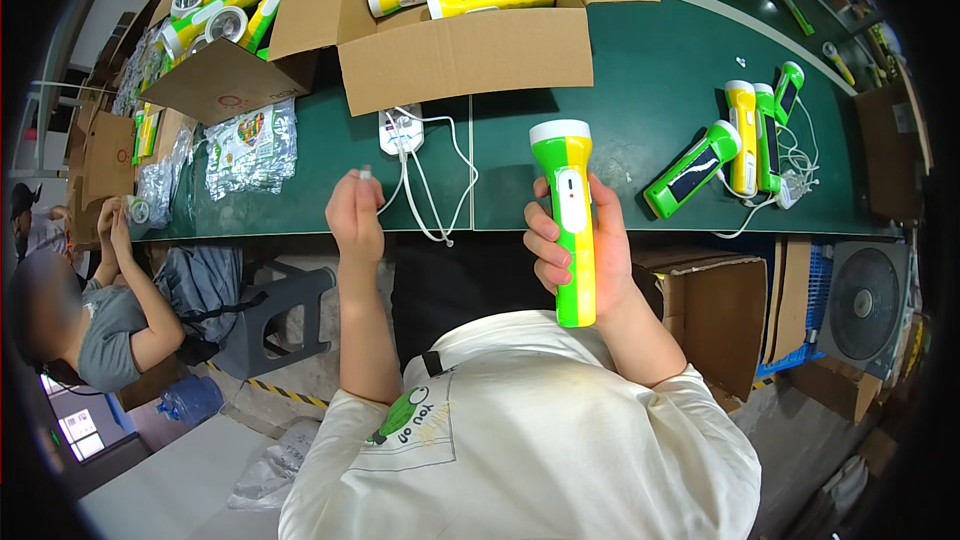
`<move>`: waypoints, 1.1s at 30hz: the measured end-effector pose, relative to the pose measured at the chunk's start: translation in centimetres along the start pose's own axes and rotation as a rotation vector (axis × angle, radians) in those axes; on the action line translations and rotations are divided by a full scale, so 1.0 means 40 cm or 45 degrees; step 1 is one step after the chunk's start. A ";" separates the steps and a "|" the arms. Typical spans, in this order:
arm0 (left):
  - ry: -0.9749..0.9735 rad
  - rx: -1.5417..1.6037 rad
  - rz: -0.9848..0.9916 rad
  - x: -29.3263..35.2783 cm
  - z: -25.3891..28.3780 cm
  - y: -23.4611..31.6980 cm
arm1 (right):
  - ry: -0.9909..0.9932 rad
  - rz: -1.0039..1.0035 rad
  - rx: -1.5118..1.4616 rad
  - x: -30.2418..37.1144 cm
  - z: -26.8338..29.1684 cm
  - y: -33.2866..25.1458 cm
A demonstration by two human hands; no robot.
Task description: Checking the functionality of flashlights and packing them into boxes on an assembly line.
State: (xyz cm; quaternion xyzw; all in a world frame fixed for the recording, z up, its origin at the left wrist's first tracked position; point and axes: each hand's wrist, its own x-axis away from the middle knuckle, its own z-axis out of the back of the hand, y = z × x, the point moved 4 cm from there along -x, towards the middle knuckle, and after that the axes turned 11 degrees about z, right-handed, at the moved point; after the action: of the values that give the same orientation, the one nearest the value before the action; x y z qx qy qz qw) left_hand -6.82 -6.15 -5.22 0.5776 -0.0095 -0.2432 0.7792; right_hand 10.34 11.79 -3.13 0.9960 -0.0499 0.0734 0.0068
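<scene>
My right hand (612,245) is wrapped round a green and yellow flashlight (575,280), held upright with its white-rimmed head at the top. A pale panel with a small dark slot and a red dot faces me on its handle. At the table's front edge, my left hand (354,218) pinches a white cable plug (365,173), apart from the flashlight. White cables (408,175) loop from a white power socket block (402,130) just beyond that hand.
An open cardboard box (465,60) holding yellow flashlights stands ahead. To the right, several flashlights (742,135) lie with white cables. On the left are another box (215,80) of flashlights and clear plastic bags (250,155). A co-worker (110,330) sits at far left.
</scene>
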 end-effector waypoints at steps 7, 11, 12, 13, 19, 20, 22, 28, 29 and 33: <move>-0.409 -0.308 -0.519 0.042 -0.090 0.213 | 0.136 0.355 0.373 -0.020 -0.008 -0.018; -0.591 -0.368 -0.594 0.076 -0.125 0.245 | 0.220 0.501 0.467 -0.039 -0.010 -0.023; -0.609 -0.347 -0.599 0.082 -0.129 0.244 | 0.150 0.511 0.447 -0.040 -0.003 -0.029; -0.611 -0.345 -0.598 0.085 -0.131 0.243 | 0.152 0.512 0.447 -0.042 -0.006 -0.031; -0.471 -0.163 -0.306 0.103 -0.152 0.242 | 0.250 0.692 0.591 -0.053 -0.016 -0.013; -0.396 -0.227 -0.082 0.103 -0.165 0.235 | 0.156 0.828 0.738 -0.052 -0.019 -0.007; -0.316 -0.323 0.168 0.102 -0.181 0.222 | -0.031 0.988 0.964 -0.043 -0.015 0.010; -0.558 0.324 0.402 0.098 -0.198 0.174 | -0.177 1.228 1.155 -0.037 0.006 0.039; -0.602 0.514 0.444 0.095 -0.201 0.171 | -0.226 1.328 1.284 -0.034 0.004 0.041; -0.582 0.537 0.444 0.097 -0.190 0.160 | -0.372 1.379 1.247 -0.039 0.010 0.054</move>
State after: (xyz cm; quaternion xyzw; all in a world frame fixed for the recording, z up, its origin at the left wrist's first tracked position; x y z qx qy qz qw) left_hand 1.21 0.49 -2.98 0.6460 -0.3320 -0.2220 0.6505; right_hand 8.63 9.80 -3.75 0.7206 -0.4957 -0.0527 -0.4818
